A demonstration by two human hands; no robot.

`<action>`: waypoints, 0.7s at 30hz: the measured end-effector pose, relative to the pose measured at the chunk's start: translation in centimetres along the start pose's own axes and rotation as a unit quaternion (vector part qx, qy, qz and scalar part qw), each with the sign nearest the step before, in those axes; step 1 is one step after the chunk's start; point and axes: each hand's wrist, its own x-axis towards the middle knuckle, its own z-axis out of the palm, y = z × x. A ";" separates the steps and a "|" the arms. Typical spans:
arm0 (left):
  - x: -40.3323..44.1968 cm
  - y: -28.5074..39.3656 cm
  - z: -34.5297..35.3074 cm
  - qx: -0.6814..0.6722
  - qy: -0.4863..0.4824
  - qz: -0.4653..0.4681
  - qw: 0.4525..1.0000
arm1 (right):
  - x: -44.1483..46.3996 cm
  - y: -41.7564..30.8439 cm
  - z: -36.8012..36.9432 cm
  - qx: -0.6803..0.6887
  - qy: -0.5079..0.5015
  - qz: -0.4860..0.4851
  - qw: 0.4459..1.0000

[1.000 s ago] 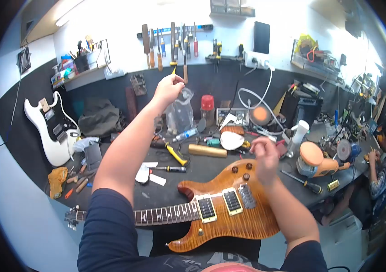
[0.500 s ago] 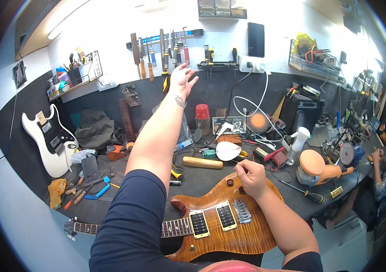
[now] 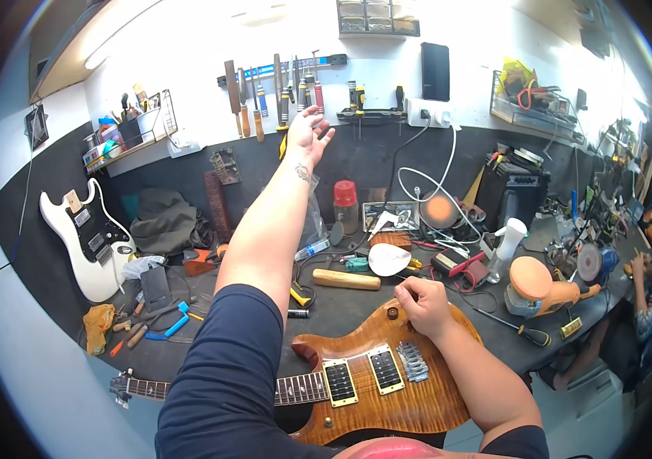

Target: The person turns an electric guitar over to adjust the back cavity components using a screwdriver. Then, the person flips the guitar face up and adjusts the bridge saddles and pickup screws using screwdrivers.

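My left hand (image 3: 309,139) is stretched far forward, palm up and fingers spread, in front of the hand tools (image 3: 284,88) hanging on the wall rack. A red-handled tool (image 3: 318,96) hangs just above its fingertips. My right hand (image 3: 424,307) is curled closed over the upper edge of an amber electric guitar (image 3: 372,409), beside a dark knob (image 3: 392,313). Whatever its fingers may hold is hidden. The guitar lies face up near my body, its neck (image 3: 299,389) partly covered by my left sleeve. Two pickups and a metal bridge (image 3: 412,361) show.
Behind the guitar are a wooden rod (image 3: 346,279), a white cup-like object (image 3: 389,259) and a red-lidded jar (image 3: 346,205). An orange sander (image 3: 552,294) and screwdriver (image 3: 533,335) lie right. A white guitar body (image 3: 89,245) leans left. A co-worker (image 3: 651,283) sits far right.
My left hand has gone from closed fingers to spread fingers and reached nearer the rack. My right hand has come down from above the guitar onto its edge and closed. The view has shifted slightly.
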 end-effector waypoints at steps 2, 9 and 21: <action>-0.4 0.5 -0.3 0.051 0.000 0.008 0.999 | -0.1 0.0 0.1 0.006 -0.006 0.013 1.000; -0.3 0.9 -1.9 0.274 -0.020 0.080 0.958 | 0.0 0.5 0.3 -0.011 -0.015 0.002 1.000; -1.2 2.4 -1.5 0.755 0.010 0.329 0.567 | 0.3 0.5 0.2 -0.009 -0.027 0.017 0.999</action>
